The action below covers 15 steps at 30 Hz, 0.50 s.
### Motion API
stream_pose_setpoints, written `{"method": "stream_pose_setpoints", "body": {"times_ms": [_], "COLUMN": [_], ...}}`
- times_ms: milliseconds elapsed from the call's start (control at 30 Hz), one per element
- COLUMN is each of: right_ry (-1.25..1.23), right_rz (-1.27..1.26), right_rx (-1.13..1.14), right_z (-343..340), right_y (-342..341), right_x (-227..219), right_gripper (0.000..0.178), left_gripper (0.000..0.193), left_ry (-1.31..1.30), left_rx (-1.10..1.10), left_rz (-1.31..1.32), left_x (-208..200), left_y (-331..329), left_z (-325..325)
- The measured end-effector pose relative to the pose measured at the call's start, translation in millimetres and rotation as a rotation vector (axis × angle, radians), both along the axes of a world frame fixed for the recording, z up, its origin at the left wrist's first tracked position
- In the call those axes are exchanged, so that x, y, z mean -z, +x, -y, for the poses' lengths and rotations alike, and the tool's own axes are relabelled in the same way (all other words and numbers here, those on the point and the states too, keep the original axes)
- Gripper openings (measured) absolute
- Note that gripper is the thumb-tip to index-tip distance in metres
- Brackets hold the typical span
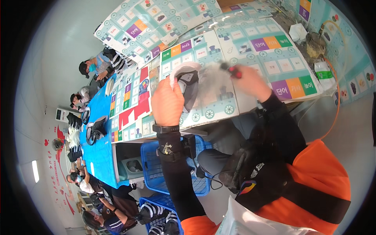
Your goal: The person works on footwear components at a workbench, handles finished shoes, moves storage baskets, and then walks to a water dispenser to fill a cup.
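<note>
My left hand (168, 101) is closed on the left edge of a cap (191, 89), held just above the printed table sheet (207, 51). The cap has a pale rim at the top and dark grey fabric inside. To its right, my right hand (251, 83) is smeared by motion but wraps round a small red and black tool (232, 70). Its dark tip points left toward the cap, with a gap between them. What kind of tool it is cannot be made out.
Blue plastic baskets (148, 156) stand below the table; one holds black and white striped items (153, 209). An orange hose (337, 102) hangs at the right, beside a white and green packet (324, 75). Dark caps (96, 129) lie on a blue-covered table (100, 156), where several people sit.
</note>
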State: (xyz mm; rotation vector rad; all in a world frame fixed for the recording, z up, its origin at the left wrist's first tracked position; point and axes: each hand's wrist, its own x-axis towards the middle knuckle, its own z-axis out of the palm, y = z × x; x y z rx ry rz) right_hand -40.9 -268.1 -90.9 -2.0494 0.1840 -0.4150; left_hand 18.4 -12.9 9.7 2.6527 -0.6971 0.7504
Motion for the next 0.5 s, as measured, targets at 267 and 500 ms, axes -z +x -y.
{"method": "stream_pose_setpoints", "body": {"times_ms": [267,500], "right_ry": [0.064,0.079], "right_rz": [-0.115,-0.264], "right_rx": [-0.203,-0.311], "right_z": [-64.5,-66.9], "right_y": [9.1,11.2], "right_x": [13.4,9.0], "right_gripper": [0.022,0.02], "left_gripper": [0.024,0.025], "left_ry": [-0.029,-0.016], "left_rx": [0.019,0.008], "left_rz": [-0.037,-0.054], "left_x": [-0.4,2.3], "left_y": [-6.2,-7.7], "left_z": [-0.7,-12.1]}}
